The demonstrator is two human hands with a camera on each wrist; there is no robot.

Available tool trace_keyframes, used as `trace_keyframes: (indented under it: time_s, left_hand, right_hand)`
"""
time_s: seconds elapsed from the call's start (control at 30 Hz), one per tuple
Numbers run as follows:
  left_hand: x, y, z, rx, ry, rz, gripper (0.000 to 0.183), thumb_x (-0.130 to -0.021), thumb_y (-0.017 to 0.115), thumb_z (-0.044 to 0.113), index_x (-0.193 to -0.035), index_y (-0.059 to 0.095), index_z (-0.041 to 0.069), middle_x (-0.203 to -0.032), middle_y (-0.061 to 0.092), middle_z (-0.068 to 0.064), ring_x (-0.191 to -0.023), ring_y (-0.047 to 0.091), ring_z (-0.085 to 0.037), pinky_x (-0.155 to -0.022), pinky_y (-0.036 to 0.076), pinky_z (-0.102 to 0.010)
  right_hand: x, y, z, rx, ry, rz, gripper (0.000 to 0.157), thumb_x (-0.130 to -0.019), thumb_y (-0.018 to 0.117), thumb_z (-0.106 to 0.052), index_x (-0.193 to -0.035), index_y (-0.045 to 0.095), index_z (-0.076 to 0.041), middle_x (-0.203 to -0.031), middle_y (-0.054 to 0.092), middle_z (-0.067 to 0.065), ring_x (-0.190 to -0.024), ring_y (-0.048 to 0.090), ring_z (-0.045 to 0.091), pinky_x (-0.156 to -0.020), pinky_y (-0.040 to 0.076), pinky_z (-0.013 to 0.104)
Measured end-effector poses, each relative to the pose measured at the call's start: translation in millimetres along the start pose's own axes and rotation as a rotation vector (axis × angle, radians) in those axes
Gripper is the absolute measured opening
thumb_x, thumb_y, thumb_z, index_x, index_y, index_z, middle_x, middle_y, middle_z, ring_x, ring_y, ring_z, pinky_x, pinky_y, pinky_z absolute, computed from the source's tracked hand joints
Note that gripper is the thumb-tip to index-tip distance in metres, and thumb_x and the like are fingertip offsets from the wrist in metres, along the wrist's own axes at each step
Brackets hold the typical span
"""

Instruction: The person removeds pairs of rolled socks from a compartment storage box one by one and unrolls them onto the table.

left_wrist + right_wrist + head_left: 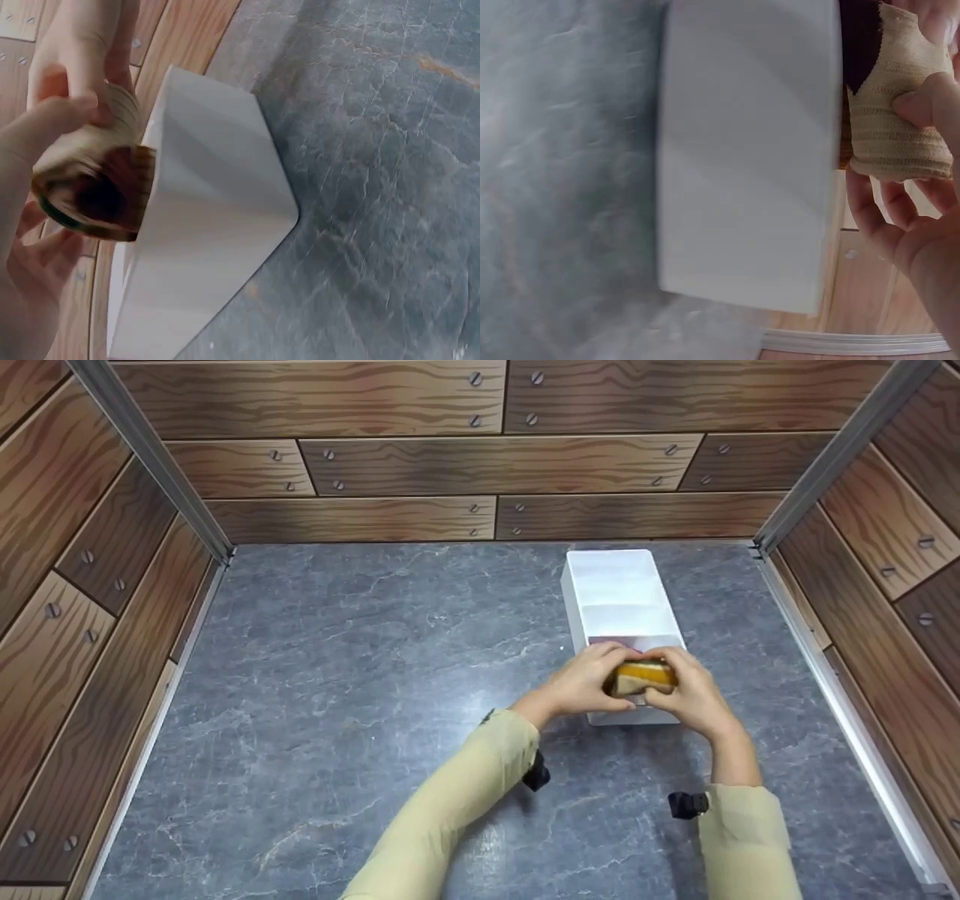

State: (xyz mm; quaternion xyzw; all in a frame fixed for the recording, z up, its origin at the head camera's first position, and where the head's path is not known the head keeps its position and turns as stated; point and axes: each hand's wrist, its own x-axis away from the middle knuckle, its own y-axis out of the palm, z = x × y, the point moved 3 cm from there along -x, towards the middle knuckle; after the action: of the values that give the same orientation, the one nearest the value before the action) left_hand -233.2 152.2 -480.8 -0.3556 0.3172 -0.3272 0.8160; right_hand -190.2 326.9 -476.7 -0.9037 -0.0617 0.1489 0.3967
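A rolled-up knitted sock (643, 678), beige and mustard with dark maroon parts, is held between both hands over the near end of a white box (626, 718). My left hand (585, 681) grips its left end, thumb below and fingers over the top. The right hand (691, 690) grips the other end. In the left wrist view the sock roll (90, 172) shows a dark open end with a green edge, close to the box wall (217, 187). Ribbed beige knit (900, 131) shows under the right thumb in the right wrist view.
The white box has compartments in a row reaching toward the back wall (405, 465). Something pinkish shows in its near compartment, mostly hidden by the hands. Wood-patterned panels (885, 532) enclose the grey marbled tabletop (360, 660). Small black cameras (686, 805) sit at the wrists.
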Motion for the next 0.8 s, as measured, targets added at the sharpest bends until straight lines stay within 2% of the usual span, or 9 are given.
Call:
trace_keyframes:
  time_s: [0.13,0.27,0.37,0.5,0.63,0.8]
  left_hand:
    - [11.7,-17.6,-3.6,0.193,-0.015,0.055,0.062,-0.080,0.079,0.026,-0.133,0.051,0.010,-0.126,0.055,-0.005,-0.107,0.051,-0.009,-0.094,0.039,-0.018]
    - [25.2,-39.4,-4.4,0.329,-0.041,0.126,0.056,-0.082,0.077,0.020,-0.130,0.053,0.008,-0.122,0.057,-0.005,-0.102,0.054,-0.008,-0.090,0.044,-0.020]
    - [37.6,-53.7,-4.2,0.372,-0.046,0.169,0.054,-0.083,0.076,0.022,-0.130,0.054,0.008,-0.122,0.056,-0.005,-0.103,0.055,-0.009,-0.090,0.045,-0.020]
    - [56.3,-68.1,-4.7,0.390,-0.057,0.193,0.055,-0.083,0.075,0.024,-0.131,0.052,0.008,-0.124,0.052,-0.005,-0.106,0.053,-0.011,-0.092,0.044,-0.021]
    - [76.4,-74.7,-11.5,0.443,-0.129,0.223,0.055,-0.083,0.075,0.025,-0.131,0.053,0.009,-0.124,0.053,-0.004,-0.103,0.055,-0.013,-0.086,0.048,-0.024]
    - [103.9,-71.9,-24.8,0.553,-0.241,0.258,0.053,-0.083,0.075,0.020,-0.130,0.054,0.009,-0.124,0.053,-0.007,-0.103,0.057,-0.019,-0.080,0.053,-0.028]
  right_hand:
    - [-6,-5.3,-20,-0.034,-0.004,-0.015,0.049,-0.077,0.068,0.005,-0.124,0.055,-0.003,-0.117,0.053,0.013,-0.094,0.053,0.023,-0.074,0.045,0.021]
    - [-12,-6.6,-41,-0.061,-0.033,-0.024,0.050,-0.080,0.068,0.002,-0.127,0.054,-0.006,-0.121,0.052,0.010,-0.098,0.053,0.021,-0.077,0.045,0.018]
    - [-18,-3.9,-57,-0.097,-0.068,-0.015,0.048,-0.080,0.068,0.003,-0.125,0.055,-0.006,-0.118,0.053,0.009,-0.096,0.053,0.018,-0.077,0.045,0.016]
    - [-26,4.7,-76,-0.140,-0.121,-0.010,0.047,-0.078,0.069,0.006,-0.122,0.057,-0.004,-0.115,0.056,0.010,-0.090,0.053,0.017,-0.073,0.045,0.018]
    - [-33,20.2,-88,-0.169,-0.139,-0.048,0.047,-0.077,0.071,0.003,-0.122,0.057,-0.002,-0.113,0.058,0.011,-0.084,0.055,0.017,-0.070,0.047,0.021]
    - [-38,47.8,-92,-0.245,-0.094,-0.137,0.048,-0.079,0.073,-0.002,-0.124,0.054,0.000,-0.116,0.059,0.015,-0.088,0.060,0.022,-0.072,0.052,0.029]
